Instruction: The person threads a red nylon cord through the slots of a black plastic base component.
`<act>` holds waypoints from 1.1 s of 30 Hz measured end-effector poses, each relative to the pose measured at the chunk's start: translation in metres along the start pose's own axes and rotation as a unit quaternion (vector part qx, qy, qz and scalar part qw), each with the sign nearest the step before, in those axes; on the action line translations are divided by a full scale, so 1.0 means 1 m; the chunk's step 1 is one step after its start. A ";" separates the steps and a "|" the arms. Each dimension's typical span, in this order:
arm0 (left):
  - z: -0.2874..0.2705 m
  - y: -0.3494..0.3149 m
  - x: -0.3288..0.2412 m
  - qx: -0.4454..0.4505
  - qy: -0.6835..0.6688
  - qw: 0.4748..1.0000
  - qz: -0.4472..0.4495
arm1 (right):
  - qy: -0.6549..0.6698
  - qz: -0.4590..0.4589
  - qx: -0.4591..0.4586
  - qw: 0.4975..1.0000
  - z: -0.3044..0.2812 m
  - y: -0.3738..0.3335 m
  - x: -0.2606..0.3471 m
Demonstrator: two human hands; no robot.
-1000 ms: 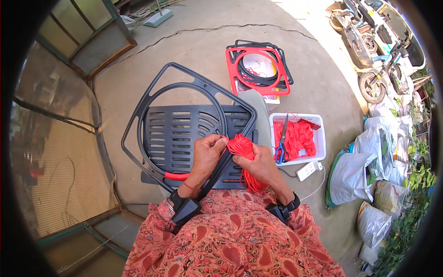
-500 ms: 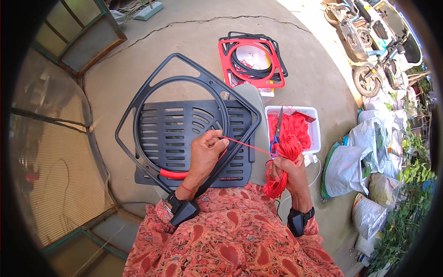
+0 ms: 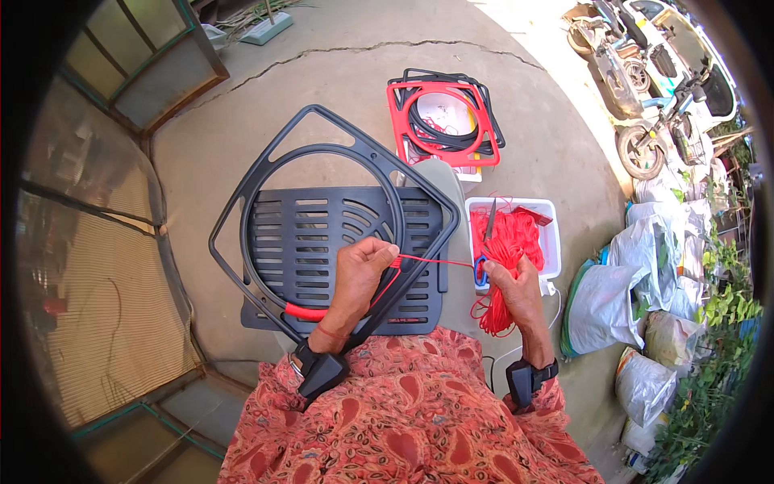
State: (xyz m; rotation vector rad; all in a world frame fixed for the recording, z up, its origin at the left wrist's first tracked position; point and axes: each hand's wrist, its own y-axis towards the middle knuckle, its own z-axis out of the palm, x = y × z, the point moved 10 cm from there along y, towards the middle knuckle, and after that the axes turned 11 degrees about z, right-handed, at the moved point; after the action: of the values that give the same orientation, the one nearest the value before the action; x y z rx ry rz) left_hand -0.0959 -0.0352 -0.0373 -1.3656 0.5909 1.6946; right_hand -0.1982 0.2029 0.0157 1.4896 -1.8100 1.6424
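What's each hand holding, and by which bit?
The right hand holds a red cord bundle around its middle. The left hand pinches its outstretched strand near the black frame; whether it grips the frame too is unclear.

In front of you, the frame (image 3: 364, 150) lies over the panel (image 3: 291, 250). Right of it, the tub (image 3: 554, 252) holds cord (image 3: 522, 232) and scissors (image 3: 490, 219). Farther away, stacked frames (image 3: 401, 133) rest on a box (image 3: 470, 177). On your right are sacks (image 3: 609, 306), with scooters (image 3: 641, 152) beyond.

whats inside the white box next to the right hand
Red cord, scissors and a flat dark-red piece. What lies beneath the cord, or behind the bundle in the right hand, is hidden.
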 end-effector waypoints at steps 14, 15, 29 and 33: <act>-0.001 -0.016 0.023 0.063 0.088 0.991 -0.074 | -0.405 -0.356 0.000 0.842 0.099 -0.013 0.098; -0.003 -0.017 0.023 0.062 0.103 0.991 -0.054 | -0.445 -0.355 -0.005 0.822 0.105 -0.009 0.093; 0.006 -0.022 -0.047 -0.010 0.383 0.899 0.214 | -0.451 -0.444 0.023 0.774 0.139 -0.032 0.111; -0.005 -0.023 -0.035 -0.012 0.372 0.911 0.178 | -0.395 -0.446 0.054 0.801 0.121 -0.049 0.111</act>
State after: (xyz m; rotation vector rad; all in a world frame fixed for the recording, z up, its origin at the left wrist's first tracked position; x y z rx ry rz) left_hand -0.0729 -0.0386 -0.0023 -2.0225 1.3160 1.3989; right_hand -0.1568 0.0544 0.0894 2.7486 -0.8799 0.6646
